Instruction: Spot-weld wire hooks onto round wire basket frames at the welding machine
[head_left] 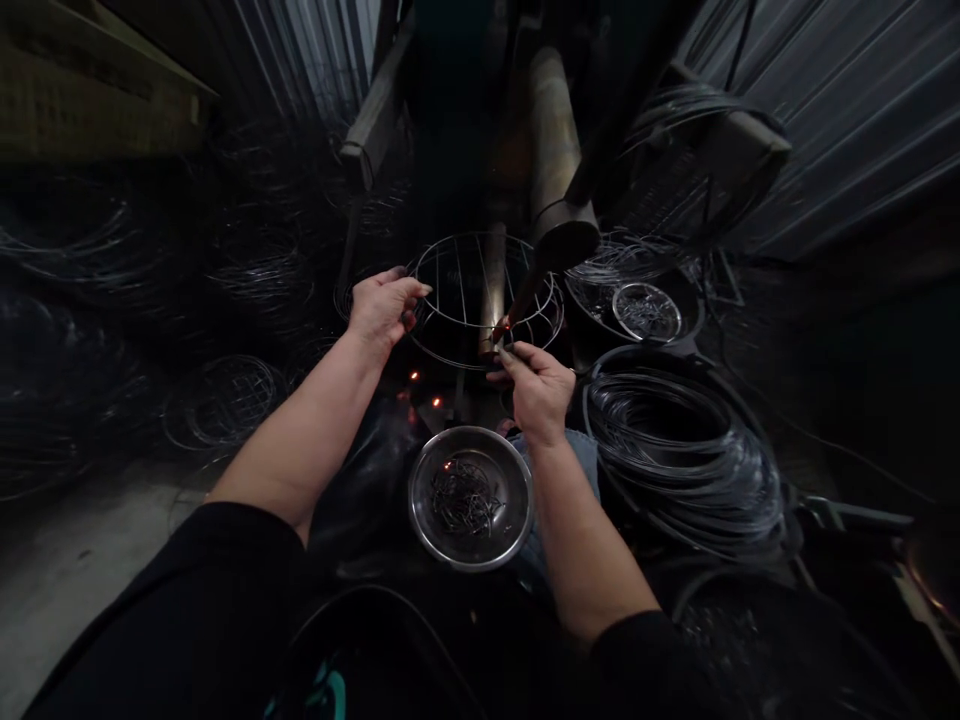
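Observation:
A round wire basket frame (457, 262) sits under the tip of a dark welding arm (559, 235). My left hand (384, 305) grips the frame's left rim. My right hand (536, 385) pinches a small wire piece against the frame's near rim, right where a red glow (501, 325) shows at the electrode tip. Orange sparks (424, 388) lie below the frame. Below my hands rests a shiny metal bowl (435, 525) with several small bent wire pieces in it.
Large coils of wire (682, 450) lie stacked at the right, with a second bowl (646, 310) behind them. Finished wire frames (225, 395) pile up in the dark at the left. Corrugated metal walls (862, 110) close the back.

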